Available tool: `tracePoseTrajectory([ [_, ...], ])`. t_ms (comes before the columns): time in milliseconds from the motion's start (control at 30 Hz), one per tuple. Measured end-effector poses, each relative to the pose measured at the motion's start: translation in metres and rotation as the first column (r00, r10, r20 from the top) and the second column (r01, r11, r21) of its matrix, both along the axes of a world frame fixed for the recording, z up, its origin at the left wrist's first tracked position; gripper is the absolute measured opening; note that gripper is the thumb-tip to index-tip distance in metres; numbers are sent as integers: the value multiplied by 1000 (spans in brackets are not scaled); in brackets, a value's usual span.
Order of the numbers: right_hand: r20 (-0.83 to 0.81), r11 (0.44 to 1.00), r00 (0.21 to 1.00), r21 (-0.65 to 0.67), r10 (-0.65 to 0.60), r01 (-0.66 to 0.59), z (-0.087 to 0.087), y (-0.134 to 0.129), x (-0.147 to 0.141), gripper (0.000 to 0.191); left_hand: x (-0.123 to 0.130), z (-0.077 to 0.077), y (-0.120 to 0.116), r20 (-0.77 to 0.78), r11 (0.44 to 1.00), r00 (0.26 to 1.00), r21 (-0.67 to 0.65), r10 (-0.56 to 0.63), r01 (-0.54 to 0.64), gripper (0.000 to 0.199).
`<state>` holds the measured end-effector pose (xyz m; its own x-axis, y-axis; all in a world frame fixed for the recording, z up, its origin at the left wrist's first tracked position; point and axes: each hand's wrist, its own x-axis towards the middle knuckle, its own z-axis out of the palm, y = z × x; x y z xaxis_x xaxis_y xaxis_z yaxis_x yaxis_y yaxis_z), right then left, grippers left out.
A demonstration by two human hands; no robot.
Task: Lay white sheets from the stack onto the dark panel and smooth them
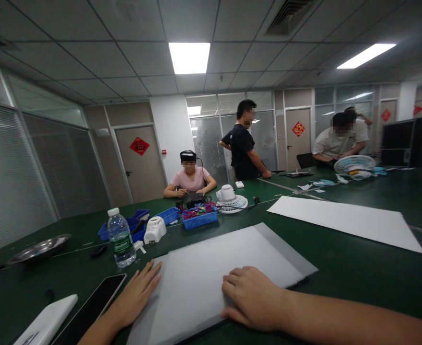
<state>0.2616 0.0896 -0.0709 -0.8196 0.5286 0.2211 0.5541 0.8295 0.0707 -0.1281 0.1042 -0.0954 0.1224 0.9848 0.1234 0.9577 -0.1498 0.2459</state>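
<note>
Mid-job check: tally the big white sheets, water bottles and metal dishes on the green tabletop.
Big white sheets: 2 (one beneath the left hand and right hand, the other sheet off to the right)
Water bottles: 1
Metal dishes: 1
Total: 4

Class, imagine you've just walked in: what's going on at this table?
The camera wearer has both hands at a large white sheet: the left hand is spread at its left edge, the right hand rests loosely curled near its front edge. A water bottle and a phone are to the left. Across the green table, a person in pink sits behind a blue tray of wires.
</note>
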Motion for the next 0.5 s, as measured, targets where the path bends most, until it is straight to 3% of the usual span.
tracePoseTrajectory([
  [200,-91,991,989,-58,113,-119,-2,-4,-2,51,-1,1,-1,-9,1000,1000,5,-5,5,75],
  [500,-130,992,986,-44,109,-115,-7,-8,-6,47,-6,-6,5,-5,999,1000,24,22,-21,78],
])
